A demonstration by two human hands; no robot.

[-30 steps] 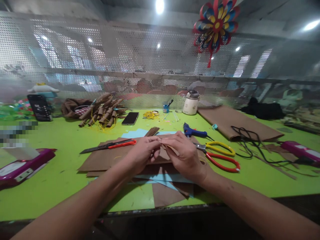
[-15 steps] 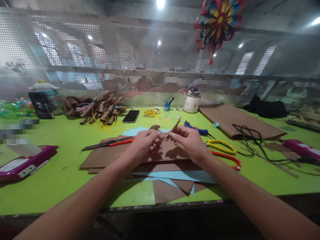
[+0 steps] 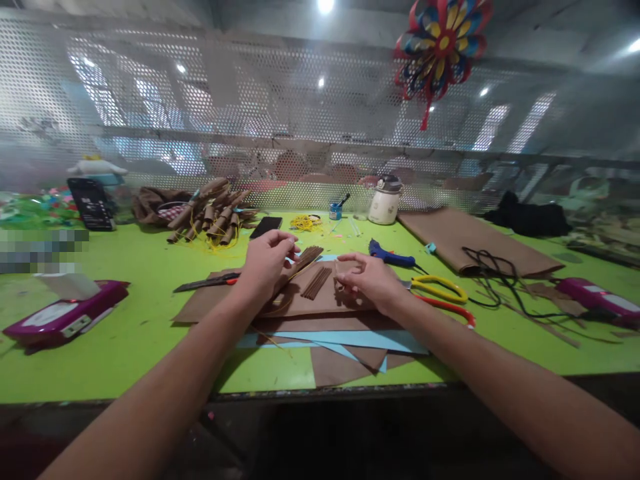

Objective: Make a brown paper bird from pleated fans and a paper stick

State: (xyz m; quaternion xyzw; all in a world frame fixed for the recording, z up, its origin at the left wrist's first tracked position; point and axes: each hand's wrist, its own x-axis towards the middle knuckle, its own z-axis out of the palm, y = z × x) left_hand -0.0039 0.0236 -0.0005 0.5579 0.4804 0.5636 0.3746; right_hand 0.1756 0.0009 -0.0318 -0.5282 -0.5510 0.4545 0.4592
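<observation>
My left hand (image 3: 270, 263) is above a stack of brown paper sheets (image 3: 225, 308), its thumb and fingertips pinched together; what they hold is too small to make out. Below its fingers lies a bundle of thin brown paper strips (image 3: 309, 255), with a yellow string along it. Beside that, a short row of brown sticks (image 3: 316, 283) rests on the paper between my hands. My right hand (image 3: 369, 280) is to the right of the sticks, fingers curled near the thumb; whatever is in them is unclear. A dark blade with a red part (image 3: 215, 281) sticks out left of my left hand.
Yellow and red looped handles (image 3: 440, 289) and a blue glue gun (image 3: 393, 255) lie to the right. Farther back are rolled brown paper tubes (image 3: 215, 213), a phone (image 3: 267, 227), yellow string (image 3: 306, 223) and a white bottle (image 3: 385, 200). Purple power strips (image 3: 75, 313) lie at left and right.
My hands have moved apart, the left one up and left. The brown piece that stood upright in my right fingers no longer shows there. The row of sticks is now visible between them.
</observation>
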